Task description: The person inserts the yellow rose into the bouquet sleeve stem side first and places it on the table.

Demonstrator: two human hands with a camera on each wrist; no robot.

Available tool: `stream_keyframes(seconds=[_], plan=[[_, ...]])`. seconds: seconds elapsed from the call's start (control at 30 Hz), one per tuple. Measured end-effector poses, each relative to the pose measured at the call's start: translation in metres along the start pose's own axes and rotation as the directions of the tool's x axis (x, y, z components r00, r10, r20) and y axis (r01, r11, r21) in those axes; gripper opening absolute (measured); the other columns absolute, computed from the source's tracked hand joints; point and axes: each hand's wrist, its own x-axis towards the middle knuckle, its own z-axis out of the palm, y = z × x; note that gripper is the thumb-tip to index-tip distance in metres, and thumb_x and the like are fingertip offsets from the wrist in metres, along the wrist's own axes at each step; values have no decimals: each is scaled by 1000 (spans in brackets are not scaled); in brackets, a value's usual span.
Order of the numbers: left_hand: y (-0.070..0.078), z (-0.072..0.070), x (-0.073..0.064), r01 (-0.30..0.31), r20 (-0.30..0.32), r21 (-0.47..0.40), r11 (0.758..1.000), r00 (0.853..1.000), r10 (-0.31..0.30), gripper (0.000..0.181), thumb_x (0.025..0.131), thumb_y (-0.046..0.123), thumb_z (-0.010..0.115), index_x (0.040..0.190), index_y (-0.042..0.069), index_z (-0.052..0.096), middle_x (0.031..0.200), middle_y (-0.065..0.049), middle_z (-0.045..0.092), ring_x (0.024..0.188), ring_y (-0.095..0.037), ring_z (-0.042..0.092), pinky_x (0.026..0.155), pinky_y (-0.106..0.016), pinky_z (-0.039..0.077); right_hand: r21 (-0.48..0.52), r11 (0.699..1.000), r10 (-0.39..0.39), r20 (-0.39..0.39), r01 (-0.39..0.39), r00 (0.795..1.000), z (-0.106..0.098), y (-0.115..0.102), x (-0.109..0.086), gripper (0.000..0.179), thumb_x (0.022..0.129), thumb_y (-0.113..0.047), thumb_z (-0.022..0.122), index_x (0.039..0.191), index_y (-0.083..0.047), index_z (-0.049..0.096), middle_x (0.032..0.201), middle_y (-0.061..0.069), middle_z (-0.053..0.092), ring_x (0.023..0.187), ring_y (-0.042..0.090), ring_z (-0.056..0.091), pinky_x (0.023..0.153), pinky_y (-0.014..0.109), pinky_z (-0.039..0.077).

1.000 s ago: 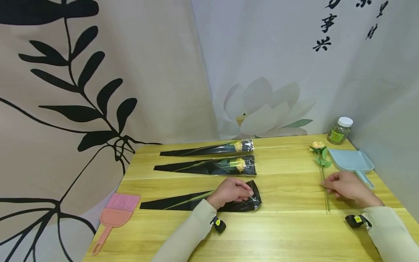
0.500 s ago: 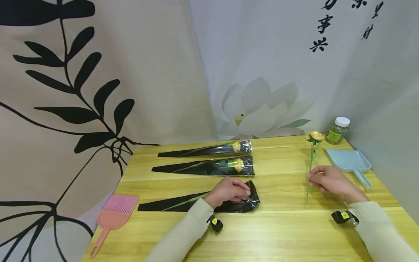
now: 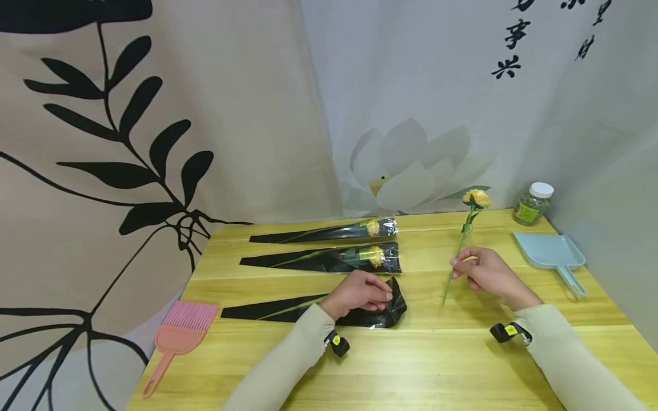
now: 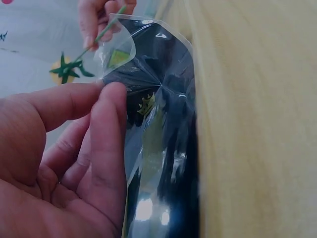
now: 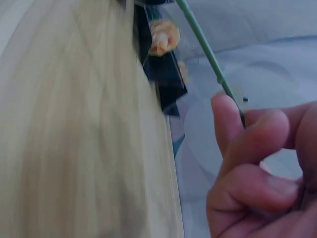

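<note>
My left hand point(image 3: 360, 295) pinches the clear film at the wide mouth of a black flower sleeve point(image 3: 277, 308) lying on the table. In the left wrist view that sleeve point(image 4: 168, 124) shows a gold crown print, and its film edge is lifted between thumb and finger. Off to the right, my right hand point(image 3: 496, 275) pinches the green stem of a yellow artificial flower point(image 3: 477, 198). The flower is held above the table, bloom up and leaning right. Only the green stem point(image 5: 203, 42) shows in the right wrist view, between thumb and fingers.
Two wrapped yellow flowers, a nearer one point(image 3: 319, 258) and a farther one point(image 3: 324, 231), lie behind the sleeve. A pink brush point(image 3: 180, 337) lies at the left edge. At right are a blue dustpan point(image 3: 550, 251) and a white-lidded jar point(image 3: 533, 204). A printed curtain point(image 3: 267, 114) hangs behind.
My right hand has lifted the flower off the table beside the dustpan and carried it left toward the sleeve. My left hand stays at the sleeve's mouth, still pinching the film.
</note>
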Motion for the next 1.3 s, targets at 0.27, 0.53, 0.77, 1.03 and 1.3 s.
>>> stream_keyframes(seconds=[0.27, 0.53, 0.77, 1.03, 1.3], plan=[[5, 0, 2, 7, 6, 5, 1000, 1000, -7, 11, 93, 9, 81, 104, 10, 82, 92, -7, 80, 72, -13, 76, 69, -29, 66, 67, 996, -58, -31, 60, 998, 32, -22, 9, 38, 108, -33, 64, 118, 2, 53, 91, 14, 79, 45, 7, 38, 43, 26, 35], [5, 2, 3, -2, -2, -4, 1000, 1000, 2, 13, 92, 8, 81, 104, 8, 82, 91, -9, 79, 71, -13, 76, 68, -29, 66, 85, 992, -87, -96, 95, 992, 61, -28, 16, 30, 108, -30, 65, 109, -2, 54, 91, 15, 81, 45, 8, 42, 43, 24, 36], [7, 6, 5, -3, -25, -10, 1000, 1000, 3, 19, 90, 7, 81, 108, 13, 82, 85, -9, 78, 66, -12, 73, 63, -27, 65, 100, 988, -108, -99, 118, 989, 77, -22, 18, 26, 108, -25, 64, 106, -1, 54, 96, 22, 80, 45, 8, 42, 43, 23, 36], [13, 10, 6, -25, -44, 0, 1000, 999, 25, 23, 94, 8, 78, 116, 14, 82, 86, -7, 79, 68, -12, 74, 64, -27, 65, 176, 977, -102, -122, 123, 987, 88, -15, 17, 23, 107, -21, 65, 104, 0, 56, 96, 26, 78, 45, 7, 42, 41, 23, 36], [14, 15, 8, -42, -123, -57, 997, 992, 35, 20, 98, 6, 72, 116, 7, 82, 90, -9, 78, 71, -11, 73, 66, -24, 64, 242, 965, -65, -152, 101, 986, 101, -17, 17, 24, 106, -19, 66, 106, 2, 54, 97, 24, 78, 46, 7, 44, 42, 22, 37]])
